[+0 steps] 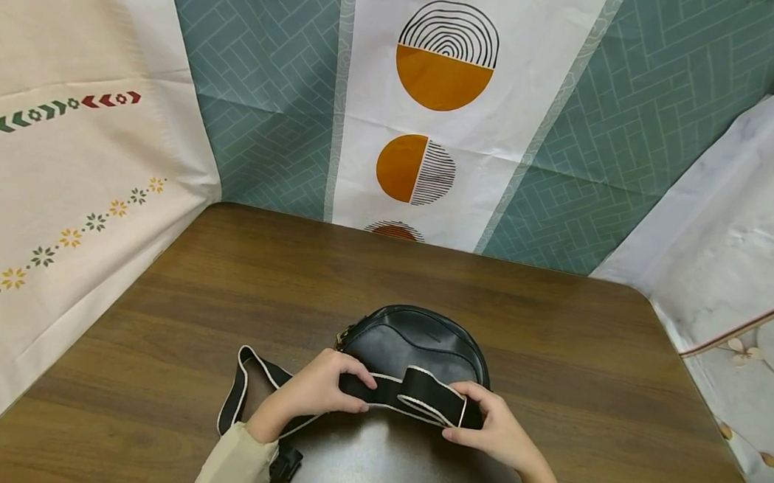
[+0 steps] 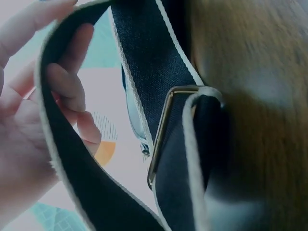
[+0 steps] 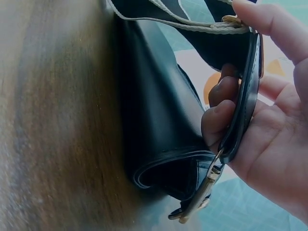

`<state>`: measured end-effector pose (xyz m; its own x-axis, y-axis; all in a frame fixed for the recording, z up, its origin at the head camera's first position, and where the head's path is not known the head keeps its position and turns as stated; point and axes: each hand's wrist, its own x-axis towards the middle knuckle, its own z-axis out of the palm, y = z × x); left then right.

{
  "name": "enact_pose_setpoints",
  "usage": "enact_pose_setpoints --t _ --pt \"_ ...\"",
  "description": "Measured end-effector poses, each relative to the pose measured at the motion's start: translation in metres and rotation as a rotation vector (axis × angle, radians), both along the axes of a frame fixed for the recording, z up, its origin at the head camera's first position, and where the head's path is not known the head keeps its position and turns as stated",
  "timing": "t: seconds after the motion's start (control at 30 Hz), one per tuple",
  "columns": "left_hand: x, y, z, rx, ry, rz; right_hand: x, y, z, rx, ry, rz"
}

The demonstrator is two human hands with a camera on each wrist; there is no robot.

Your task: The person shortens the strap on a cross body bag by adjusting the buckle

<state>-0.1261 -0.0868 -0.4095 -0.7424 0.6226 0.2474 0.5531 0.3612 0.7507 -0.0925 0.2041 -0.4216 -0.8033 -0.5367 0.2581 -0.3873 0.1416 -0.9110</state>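
A black rounded bag [image 1: 414, 335] with a curved seam rests on the wooden table, just beyond both hands. Its wide black strap [image 1: 387, 391] with white edging runs across the front of it. My left hand [image 1: 325, 389] holds the strap between thumb and fingers. Towards the strap's right end, where it doubles into a loop, my right hand [image 1: 492, 425] pinches it. A metal slider buckle [image 2: 161, 139] shows on the strap in the left wrist view. In the right wrist view, a leather tab [image 3: 245, 96] crosses that palm, with a gold-coloured clasp [image 3: 207, 185] hanging below.
More strap [image 1: 234, 398] lies looped on the table [image 1: 573, 356] left of the left hand. A small black object [image 1: 285, 464] sits beside the left sleeve. Patterned cloth [image 1: 275, 116] hangs along the table's back edge and both sides.
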Motion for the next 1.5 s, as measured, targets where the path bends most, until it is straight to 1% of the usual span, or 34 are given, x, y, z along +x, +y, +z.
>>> enact_pose_setpoints --t 0.17,0.3,0.37,0.5,0.67,0.83,0.93,1.17,1.4,1.5 --pt "0.000 0.000 0.003 0.075 -0.076 0.021 0.000 0.002 0.002 0.052 -0.003 0.000" --pt "0.001 0.000 0.006 0.086 -0.122 0.032 0.000 0.004 0.003 0.079 -0.028 0.018" --pt "0.002 -0.001 0.007 0.088 -0.131 0.033 0.001 0.005 0.004 0.082 -0.035 0.021" --pt "0.002 -0.002 0.008 0.088 -0.138 0.041 0.001 0.008 0.006 0.073 -0.030 0.003" --pt "0.000 -0.003 0.009 0.091 -0.152 0.050 0.000 0.013 0.008 0.068 0.003 -0.005" --pt "0.000 -0.004 0.008 0.084 -0.168 0.049 -0.001 0.014 0.009 0.069 0.015 0.001" --pt "0.000 -0.007 0.009 0.083 -0.165 0.047 -0.001 0.015 0.009 0.060 0.006 0.014" --pt "0.000 -0.017 0.012 0.090 -0.164 0.056 0.000 0.018 0.010 0.057 -0.032 0.018" --pt "-0.002 -0.031 0.006 0.078 -0.150 0.072 -0.001 0.021 0.010 0.072 -0.031 0.009" --pt "-0.002 -0.037 0.006 0.068 -0.150 0.086 -0.001 0.022 0.012 0.079 -0.033 0.010"
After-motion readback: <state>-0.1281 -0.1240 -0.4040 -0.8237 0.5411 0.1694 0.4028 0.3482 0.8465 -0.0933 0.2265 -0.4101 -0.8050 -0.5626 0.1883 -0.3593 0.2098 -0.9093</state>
